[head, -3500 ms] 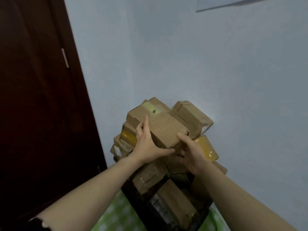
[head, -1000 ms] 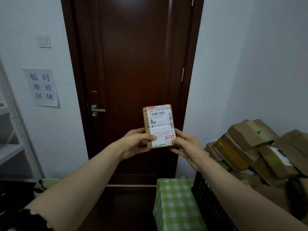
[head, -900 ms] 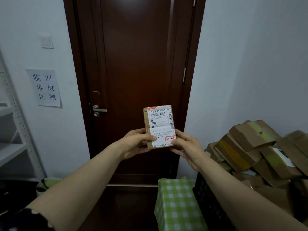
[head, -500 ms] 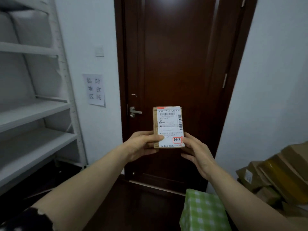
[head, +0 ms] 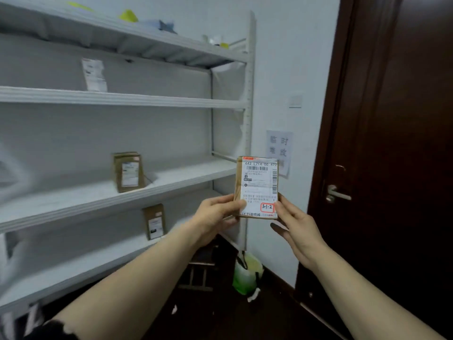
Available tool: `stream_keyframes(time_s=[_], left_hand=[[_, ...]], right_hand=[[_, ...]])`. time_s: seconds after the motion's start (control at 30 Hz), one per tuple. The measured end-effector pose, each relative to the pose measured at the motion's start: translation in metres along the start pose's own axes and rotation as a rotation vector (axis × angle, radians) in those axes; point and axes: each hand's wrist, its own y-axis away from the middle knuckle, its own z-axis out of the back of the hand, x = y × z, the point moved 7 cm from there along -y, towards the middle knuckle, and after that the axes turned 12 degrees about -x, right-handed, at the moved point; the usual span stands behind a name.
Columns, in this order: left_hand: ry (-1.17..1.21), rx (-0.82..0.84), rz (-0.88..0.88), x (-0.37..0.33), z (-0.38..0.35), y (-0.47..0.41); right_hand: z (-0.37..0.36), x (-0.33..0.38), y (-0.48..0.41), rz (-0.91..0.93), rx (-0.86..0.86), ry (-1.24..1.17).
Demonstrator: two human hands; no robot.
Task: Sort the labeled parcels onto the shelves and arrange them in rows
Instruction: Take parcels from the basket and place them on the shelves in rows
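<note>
Head view: my left hand [head: 215, 212] and right hand [head: 297, 224] pinch the labeled parcel [head: 257, 187] upright by its lower corners, beside the shelves [head: 117, 99]. Thumbs partly cover the label; misreading the red-boxed code risks the wrong shelf row.

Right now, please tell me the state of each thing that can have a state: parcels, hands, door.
Held parcel: upright, label facing the camera, off the shelves.
Left hand: gripping its lower left edge.
Right hand: gripping its lower right corner.
Middle-shelf parcel: standing upright.
Lower-shelf parcel: standing upright.
Door: closed.
</note>
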Motion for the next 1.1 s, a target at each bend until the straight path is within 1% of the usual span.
stream_keyframes(time_s=[0.1, 0.2, 0.33, 0.53, 0.7, 0.9, 1.0, 1.1], left_hand=[[0.027, -0.103, -0.093, -0.038, 0.068, -0.016], [0.066, -0.224, -0.204, -0.082, 0.141, -0.033], [-0.017, -0.373, -0.378, -0.147, 0.228, -0.041], [-0.072, -0.518, -0.512, -0.226, 0.342, -0.063], [-0.066, -0.644, -0.635, -0.278, 0.402, -0.089], [-0.184, -0.830, -0.754, -0.328, 0.462, -0.130], [-0.203, -0.917, -0.787, -0.346, 0.479, -0.149], [-0.205, -0.967, -0.808, -0.364, 0.488, -0.171]], right_hand=[[-0.087, -0.002, -0.017, 0.071, 0.089, -0.004], [-0.181, -0.007, -0.031, 0.117, 0.155, -0.058], [-0.302, -0.015, -0.048, 0.087, 0.177, -0.140], [-0.455, -0.004, -0.053, 0.164, 0.333, -0.163], [-0.548, 0.011, -0.072, 0.267, 0.390, -0.150], [-0.639, 0.019, -0.112, 0.331, 0.514, -0.229], [-0.676, 0.019, -0.134, 0.339, 0.576, -0.248], [-0.708, 0.024, -0.158, 0.364, 0.630, -0.254]])
